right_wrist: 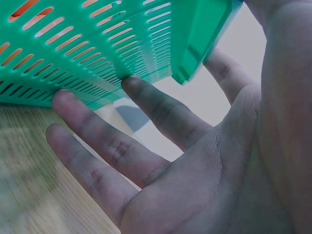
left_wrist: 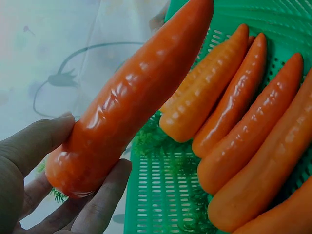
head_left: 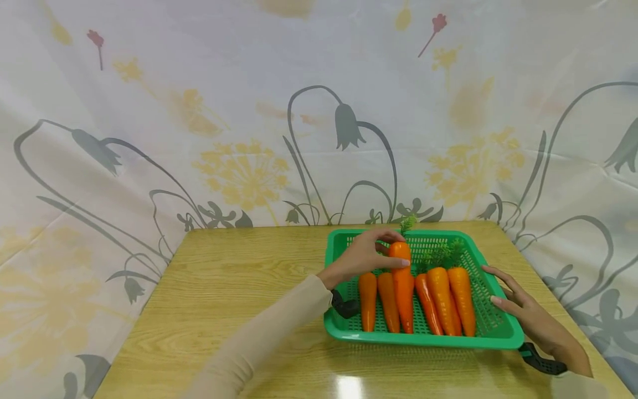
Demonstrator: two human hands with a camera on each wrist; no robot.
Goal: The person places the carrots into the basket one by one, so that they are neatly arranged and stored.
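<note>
My left hand [head_left: 368, 256] grips an orange carrot [head_left: 402, 288] near its thick top, thumb on one side and fingers on the other. In the left wrist view the held carrot [left_wrist: 122, 102] slants across, raised over the others, its green leaves partly hidden behind the fingers. Several more carrots [head_left: 438, 299] lie side by side in a green plastic basket [head_left: 413, 339], tips toward me. At the basket's right side is my right hand [head_left: 533, 321], its fingers extended. Seen from the right wrist, the fingertips [right_wrist: 130, 84] touch the slotted wall.
Under the basket is a wood-grain table [head_left: 239, 288], its surface running out to the left. A white curtain [head_left: 239, 100] printed with flowers hangs behind the table and along both sides. Black wrist straps [head_left: 540, 360] are on both arms.
</note>
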